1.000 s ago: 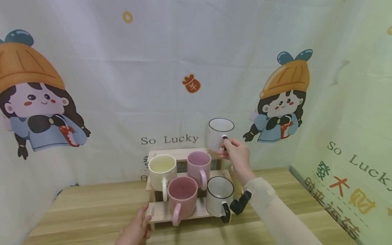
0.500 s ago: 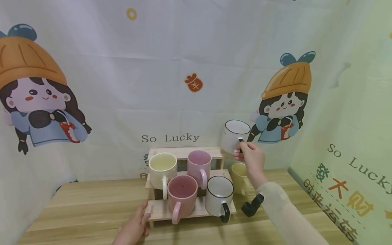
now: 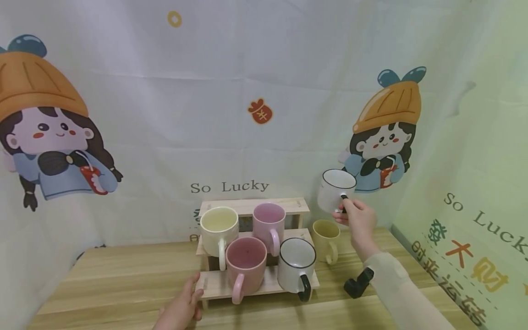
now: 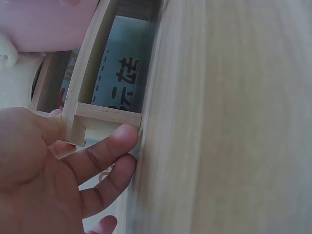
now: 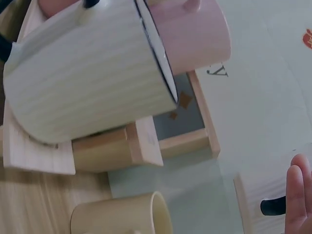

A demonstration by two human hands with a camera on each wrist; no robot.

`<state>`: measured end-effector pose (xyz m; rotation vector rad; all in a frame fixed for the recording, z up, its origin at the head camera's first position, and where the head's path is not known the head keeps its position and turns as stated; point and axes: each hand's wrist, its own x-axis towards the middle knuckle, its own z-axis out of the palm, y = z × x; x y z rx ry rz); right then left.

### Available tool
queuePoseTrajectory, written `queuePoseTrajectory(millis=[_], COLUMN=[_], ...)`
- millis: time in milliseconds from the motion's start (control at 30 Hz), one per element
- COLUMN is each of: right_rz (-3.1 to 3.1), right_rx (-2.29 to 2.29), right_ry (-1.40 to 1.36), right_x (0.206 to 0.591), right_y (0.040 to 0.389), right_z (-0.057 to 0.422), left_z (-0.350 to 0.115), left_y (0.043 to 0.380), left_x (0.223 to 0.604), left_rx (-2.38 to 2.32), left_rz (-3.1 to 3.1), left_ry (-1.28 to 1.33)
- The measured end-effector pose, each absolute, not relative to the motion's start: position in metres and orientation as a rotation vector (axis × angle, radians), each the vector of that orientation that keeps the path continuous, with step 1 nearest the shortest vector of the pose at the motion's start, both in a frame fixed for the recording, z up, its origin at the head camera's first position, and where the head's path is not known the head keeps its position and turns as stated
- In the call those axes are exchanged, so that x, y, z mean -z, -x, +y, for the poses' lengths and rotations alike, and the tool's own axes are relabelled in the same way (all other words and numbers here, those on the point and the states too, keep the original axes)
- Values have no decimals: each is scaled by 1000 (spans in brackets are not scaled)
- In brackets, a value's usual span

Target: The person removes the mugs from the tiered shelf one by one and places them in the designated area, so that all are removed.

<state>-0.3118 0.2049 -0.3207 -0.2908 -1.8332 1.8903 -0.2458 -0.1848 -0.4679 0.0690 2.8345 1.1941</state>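
My right hand (image 3: 360, 222) grips the black handle of a white mug (image 3: 337, 190) with a black rim, held in the air right of the three-tier wooden rack's (image 3: 257, 206) top tier. In the right wrist view, that hand's fingers (image 5: 297, 195) meet the handle at the lower right corner. My left hand (image 3: 181, 302) holds the left end of the rack's lowest tier. Its thumb lies at the board's edge and its fingers reach under it (image 4: 105, 151). The lowest tier bears a pink mug (image 3: 246, 266) and another black-rimmed white mug (image 3: 296, 266).
On the middle tier stand a cream mug (image 3: 218, 233) and a lilac-pink mug (image 3: 269, 224). A yellow mug (image 3: 326, 238) stands on the wooden table (image 3: 123, 275) right of the rack, below the held mug. A printed cloth (image 3: 185, 114) hangs behind and at the sides.
My right hand has carried the white mug rightward from over the top tier to past its right end, uncovering the yellow mug. My left hand stays at the rack.
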Motion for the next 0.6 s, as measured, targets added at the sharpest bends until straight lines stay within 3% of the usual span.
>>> queuePoseTrajectory(millis=[600], right_rz=[-1882], right_rx=[-1848], right_ry=[379], right_x=[356], right_y=[308], right_z=[252], left_z=[-184], left_y=[246], left_x=[469], left_rx=[-1160], left_rz=[2837], left_ry=[-57])
